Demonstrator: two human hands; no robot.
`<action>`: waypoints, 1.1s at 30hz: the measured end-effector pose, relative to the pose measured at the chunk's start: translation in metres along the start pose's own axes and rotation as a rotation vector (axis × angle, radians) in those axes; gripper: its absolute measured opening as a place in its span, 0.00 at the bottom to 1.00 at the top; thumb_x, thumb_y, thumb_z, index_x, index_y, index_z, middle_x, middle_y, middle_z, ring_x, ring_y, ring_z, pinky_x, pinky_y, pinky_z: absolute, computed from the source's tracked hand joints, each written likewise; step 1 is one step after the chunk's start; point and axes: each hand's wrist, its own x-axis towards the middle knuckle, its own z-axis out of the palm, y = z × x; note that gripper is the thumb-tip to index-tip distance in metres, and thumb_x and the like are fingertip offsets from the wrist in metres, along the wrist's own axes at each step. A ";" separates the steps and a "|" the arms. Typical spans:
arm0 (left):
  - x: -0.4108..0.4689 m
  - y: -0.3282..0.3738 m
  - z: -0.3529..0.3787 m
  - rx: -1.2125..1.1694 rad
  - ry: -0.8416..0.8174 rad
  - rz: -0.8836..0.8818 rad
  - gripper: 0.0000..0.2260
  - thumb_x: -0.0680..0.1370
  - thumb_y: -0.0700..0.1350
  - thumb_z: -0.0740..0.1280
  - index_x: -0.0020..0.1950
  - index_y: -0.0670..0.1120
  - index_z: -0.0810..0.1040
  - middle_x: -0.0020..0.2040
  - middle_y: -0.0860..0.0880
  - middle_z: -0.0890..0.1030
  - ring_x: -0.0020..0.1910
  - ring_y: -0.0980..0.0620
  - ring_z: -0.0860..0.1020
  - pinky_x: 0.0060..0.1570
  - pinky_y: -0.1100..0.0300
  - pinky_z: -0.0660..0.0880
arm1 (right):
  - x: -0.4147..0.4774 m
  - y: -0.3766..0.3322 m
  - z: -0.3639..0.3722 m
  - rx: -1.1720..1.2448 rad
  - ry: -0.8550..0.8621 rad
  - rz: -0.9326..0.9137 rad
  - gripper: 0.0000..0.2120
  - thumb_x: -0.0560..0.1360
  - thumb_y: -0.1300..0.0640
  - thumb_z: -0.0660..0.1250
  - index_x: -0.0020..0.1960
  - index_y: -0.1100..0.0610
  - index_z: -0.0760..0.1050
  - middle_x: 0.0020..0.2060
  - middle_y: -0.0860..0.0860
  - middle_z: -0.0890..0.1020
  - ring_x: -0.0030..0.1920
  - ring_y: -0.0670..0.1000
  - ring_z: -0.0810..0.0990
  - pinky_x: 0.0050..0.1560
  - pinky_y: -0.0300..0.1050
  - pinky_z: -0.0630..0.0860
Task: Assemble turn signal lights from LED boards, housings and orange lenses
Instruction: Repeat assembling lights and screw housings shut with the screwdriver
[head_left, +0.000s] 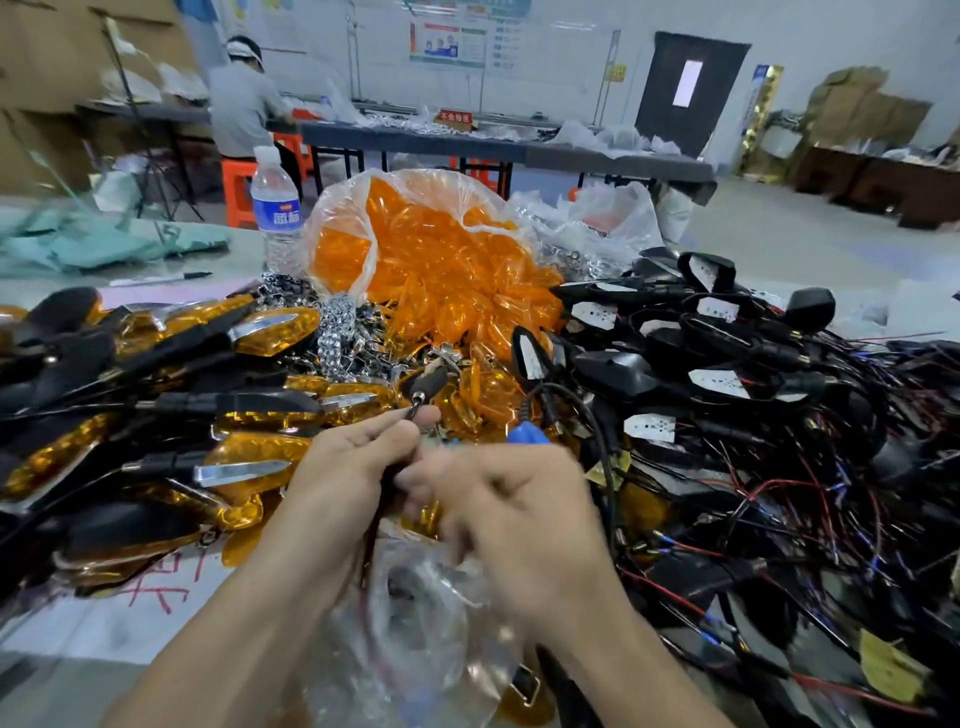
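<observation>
- Our left hand (353, 467) curls its fingers round the stem of a black housing (430, 383), which pokes up past the fingertips over the middle of the heap.
- Our right hand (519, 512) is blurred; its fingers look curled close against the left, but we cannot tell what they grip, if anything.
- The housing looks light and stiff, and a wire trails below the hand; we judge the stem the safe hold, not the wire.
- The lenses (431, 260) spill from their bag just behind: thin, glossy, likely slippery, so we would pinch one by its edges.
</observation>
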 end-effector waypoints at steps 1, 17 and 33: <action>-0.001 0.000 -0.002 0.025 -0.010 0.031 0.11 0.84 0.39 0.64 0.55 0.41 0.86 0.36 0.41 0.81 0.30 0.47 0.78 0.29 0.58 0.77 | 0.005 0.004 -0.004 0.035 0.154 0.042 0.22 0.77 0.40 0.63 0.40 0.56 0.85 0.27 0.51 0.81 0.29 0.42 0.78 0.38 0.44 0.80; -0.006 -0.001 -0.007 0.432 -0.294 0.156 0.13 0.72 0.54 0.72 0.37 0.45 0.87 0.31 0.41 0.82 0.27 0.44 0.78 0.27 0.56 0.74 | 0.069 0.030 -0.010 0.701 0.086 0.576 0.09 0.82 0.59 0.67 0.59 0.61 0.80 0.42 0.59 0.85 0.37 0.54 0.85 0.39 0.47 0.82; 0.006 -0.013 -0.009 0.438 0.238 0.337 0.18 0.63 0.69 0.72 0.45 0.61 0.87 0.56 0.64 0.84 0.53 0.55 0.85 0.52 0.46 0.84 | 0.030 0.038 -0.004 0.207 0.107 0.230 0.16 0.73 0.61 0.79 0.56 0.45 0.84 0.42 0.50 0.89 0.45 0.50 0.89 0.49 0.53 0.86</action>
